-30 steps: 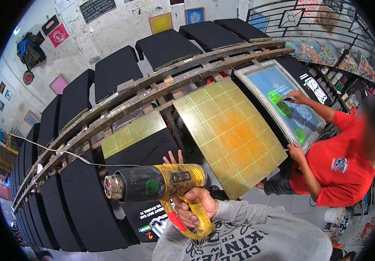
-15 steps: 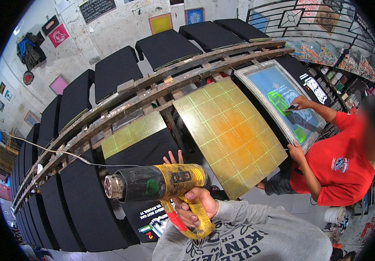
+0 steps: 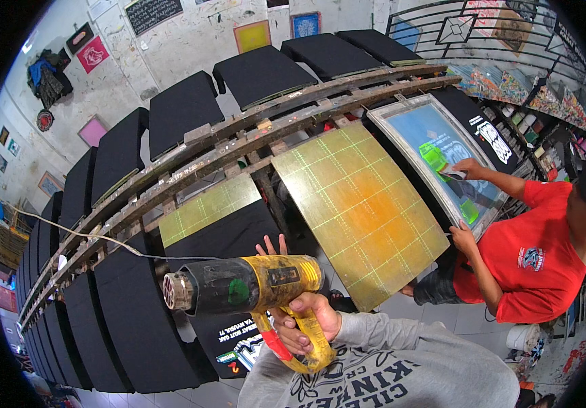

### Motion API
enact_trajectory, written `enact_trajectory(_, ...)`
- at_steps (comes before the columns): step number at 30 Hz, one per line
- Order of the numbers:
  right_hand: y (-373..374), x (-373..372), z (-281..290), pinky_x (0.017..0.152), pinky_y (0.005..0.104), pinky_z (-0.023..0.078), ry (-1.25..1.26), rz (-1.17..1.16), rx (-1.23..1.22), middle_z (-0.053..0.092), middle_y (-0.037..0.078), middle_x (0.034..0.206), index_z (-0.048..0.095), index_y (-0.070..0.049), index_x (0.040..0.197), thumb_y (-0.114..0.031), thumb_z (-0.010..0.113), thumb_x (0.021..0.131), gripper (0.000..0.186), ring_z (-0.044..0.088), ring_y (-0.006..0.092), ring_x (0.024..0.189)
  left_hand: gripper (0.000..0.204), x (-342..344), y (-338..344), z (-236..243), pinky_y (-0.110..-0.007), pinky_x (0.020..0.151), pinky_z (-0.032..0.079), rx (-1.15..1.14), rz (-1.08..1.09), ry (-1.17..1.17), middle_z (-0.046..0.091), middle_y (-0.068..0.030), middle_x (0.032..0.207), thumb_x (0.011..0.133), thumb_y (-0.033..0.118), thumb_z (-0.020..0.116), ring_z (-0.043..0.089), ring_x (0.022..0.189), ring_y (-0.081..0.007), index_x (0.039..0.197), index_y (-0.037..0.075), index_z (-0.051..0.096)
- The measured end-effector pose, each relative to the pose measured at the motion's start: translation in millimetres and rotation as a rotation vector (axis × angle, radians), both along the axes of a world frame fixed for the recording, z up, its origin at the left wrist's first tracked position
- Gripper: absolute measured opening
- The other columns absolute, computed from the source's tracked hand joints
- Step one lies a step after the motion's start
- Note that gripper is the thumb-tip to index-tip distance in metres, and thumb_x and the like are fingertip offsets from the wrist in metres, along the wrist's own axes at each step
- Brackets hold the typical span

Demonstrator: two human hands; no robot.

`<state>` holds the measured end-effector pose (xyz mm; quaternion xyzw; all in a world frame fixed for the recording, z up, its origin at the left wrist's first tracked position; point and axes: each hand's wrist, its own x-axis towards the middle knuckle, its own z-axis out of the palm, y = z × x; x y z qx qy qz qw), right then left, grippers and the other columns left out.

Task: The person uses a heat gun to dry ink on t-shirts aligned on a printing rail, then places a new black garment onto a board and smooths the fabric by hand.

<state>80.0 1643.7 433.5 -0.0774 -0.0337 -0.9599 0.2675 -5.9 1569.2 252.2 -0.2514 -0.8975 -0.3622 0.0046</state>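
My right hand [image 3: 305,323] is wrapped round the handle of a yellow and black heat gun [image 3: 238,284], worn and stained, its metal nozzle pointing left. A strip of red tape marks the handle, and a pale cord runs off to the left behind the tool. Past the barrel, the spread fingers of my left hand [image 3: 271,245] show over a black shirt [image 3: 231,234] on a board; the rest of that hand is hidden by the heat gun. White and coloured print shows on the shirt's near end.
Right of me, a co-worker in a red shirt [image 3: 527,255] holds a framed screen [image 3: 402,146] and a squeegee over green ink. Between us lies a bare yellowish board [image 3: 361,211]. Black shirts on boards [image 3: 119,299] line the long rack [image 3: 218,153] leftward and across it.
The co-worker's hand and squeegee have shifted slightly across the screen, and the squeegee's tilt differs. My hands and the heat gun have stayed practically still.
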Motion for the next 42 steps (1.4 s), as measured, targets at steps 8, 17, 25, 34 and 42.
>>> enact_trajectory(8,1,-1,-1,0.042,0.035,0.048,0.03,-0.026,0.022,0.057,0.015,0.054,0.053,-0.004,0.084,-0.033,0.054,0.094,0.031,0.056,0.0232,0.039,0.066,1,3,-2,-0.042,0.11,0.035,0.0,-0.007,-0.003,0.042,-0.023,0.145,0.09,0.033,0.038,0.048,0.125,-0.0346,0.149,0.003,0.031)
enact_trajectory(17,1,-2,1,0.042,0.0351,0.048,0.013,-0.011,0.014,0.056,0.014,0.054,0.053,-0.003,0.084,-0.032,0.054,0.093,0.03,0.056,0.0235,0.039,0.066,-2,4,-1,-0.041,0.109,0.037,-0.008,-0.006,0.009,0.044,-0.0232,0.144,0.09,0.032,0.038,0.05,0.123,-0.0345,0.148,0.003,0.032)
enact_trajectory(25,2,-2,0,0.044,0.0357,0.049,0.026,-0.025,0.023,0.056,0.014,0.055,0.052,-0.004,0.084,-0.033,0.053,0.093,0.031,0.056,0.0234,0.04,0.065,-4,7,-2,-0.041,0.108,0.038,-0.008,-0.016,0.012,0.046,-0.0235,0.143,0.089,0.031,0.039,0.053,0.121,-0.0343,0.148,0.002,0.033)
enact_trajectory(34,3,-1,-7,0.048,0.039,0.048,0.024,0.02,0.018,0.054,0.015,0.055,0.049,-0.005,0.083,-0.035,0.052,0.091,0.031,0.056,0.0261,0.044,0.065,-6,8,-3,-0.041,0.107,0.04,-0.019,-0.017,0.017,0.048,-0.0238,0.141,0.088,0.029,0.039,0.055,0.119,-0.0342,0.147,0.001,0.035)
enact_trajectory(42,2,5,-1,0.044,0.0355,0.048,0.012,-0.009,0.02,0.057,0.013,0.056,0.052,-0.004,0.083,-0.033,0.054,0.093,0.03,0.056,0.0231,0.04,0.065,-7,5,-3,-0.04,0.106,0.042,-0.022,-0.015,0.032,0.05,-0.024,0.14,0.088,0.028,0.04,0.057,0.117,-0.0341,0.146,0.0,0.036)
